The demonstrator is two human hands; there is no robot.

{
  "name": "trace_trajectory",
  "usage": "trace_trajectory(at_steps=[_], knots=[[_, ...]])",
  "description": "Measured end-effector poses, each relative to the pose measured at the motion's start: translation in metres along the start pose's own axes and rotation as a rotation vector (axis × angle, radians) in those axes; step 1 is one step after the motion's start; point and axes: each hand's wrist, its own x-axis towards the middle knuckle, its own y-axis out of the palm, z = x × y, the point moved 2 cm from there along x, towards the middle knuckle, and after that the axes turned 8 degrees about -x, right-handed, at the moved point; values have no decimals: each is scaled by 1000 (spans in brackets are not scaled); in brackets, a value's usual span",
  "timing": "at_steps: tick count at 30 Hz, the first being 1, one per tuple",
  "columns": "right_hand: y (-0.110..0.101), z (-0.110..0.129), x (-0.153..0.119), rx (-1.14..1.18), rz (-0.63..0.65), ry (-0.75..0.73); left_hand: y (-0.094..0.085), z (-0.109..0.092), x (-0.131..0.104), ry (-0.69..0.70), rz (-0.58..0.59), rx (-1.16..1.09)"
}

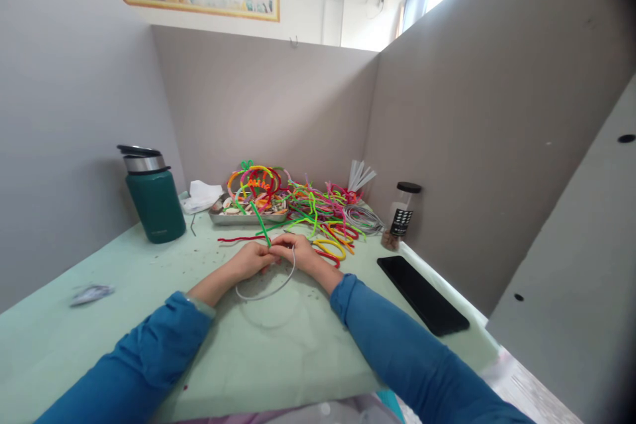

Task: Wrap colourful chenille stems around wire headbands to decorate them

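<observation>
Both hands meet over the middle of the table, fingertips pinched close together. My left hand (pixel 252 261) and my right hand (pixel 297 253) grip a green pipe cleaner (pixel 260 222), whose free end points up and away. From the same fingers hangs a thin pale grey wire (pixel 272 293), bent into a loop below the hands. Where the pipe cleaner and the wire meet is hidden by the fingers. Just behind the hands lies a dark red pipe cleaner (pixel 237 239) on the table.
Behind are a metal tray (pixel 248 218) of small pieces and coloured loops, heaped pipe cleaners (pixel 318 205) and coiled grey wire (pixel 365 219). A green bottle (pixel 155 202) stands left; a jar (pixel 400 218) and black phone (pixel 422 295) are right. Partition walls (pixel 268 99) enclose the table.
</observation>
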Motion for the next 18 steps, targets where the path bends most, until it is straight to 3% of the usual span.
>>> trace_trajectory(at_steps=[7,18], knots=[[0,9,-2,-38,-15,-5,1,1,0,-2,-9,-13],[0,2,-2,-118,-48,18,1,5,3,52,-23,-30]])
